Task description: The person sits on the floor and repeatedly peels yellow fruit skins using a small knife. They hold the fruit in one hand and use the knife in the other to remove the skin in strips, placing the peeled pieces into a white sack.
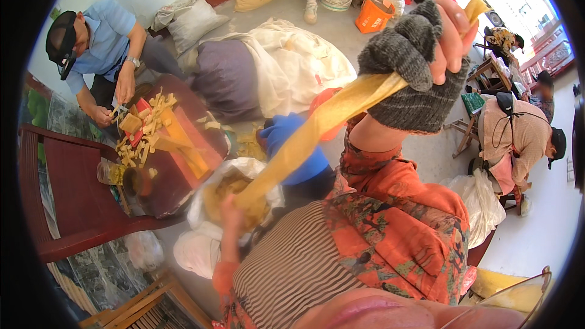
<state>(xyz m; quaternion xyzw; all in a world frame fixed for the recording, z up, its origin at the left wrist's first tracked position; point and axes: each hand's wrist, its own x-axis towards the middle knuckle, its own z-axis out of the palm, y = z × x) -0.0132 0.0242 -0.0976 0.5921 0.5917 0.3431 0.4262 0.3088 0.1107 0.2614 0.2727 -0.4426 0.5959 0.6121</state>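
A long, flat yellow strip (pixel 315 128) runs diagonally between my two hands; its material is not certain. My right hand (pixel 418 55), in a dark grey knitted glove with bare fingertips, is raised high and closed around the upper part, whose end sticks out past the fingers. Low at the strip's other end is my left hand (pixel 232 214), bare and blurred, its fingers gripping the strip above a white plastic sack (pixel 201 205). More yellowish material (pixel 217 196) fills the sack's open mouth.
A person in a blue shirt works at a dark red table (pixel 171 192) with cut yellow pieces (pixel 146 141). Near it are a glass jar (pixel 109 172) and a red chair (pixel 77 183). Cloth-covered bundles (pixel 301 59) lie ahead; an orange bucket (pixel 374 13) stands beyond. Others sit bent over at right.
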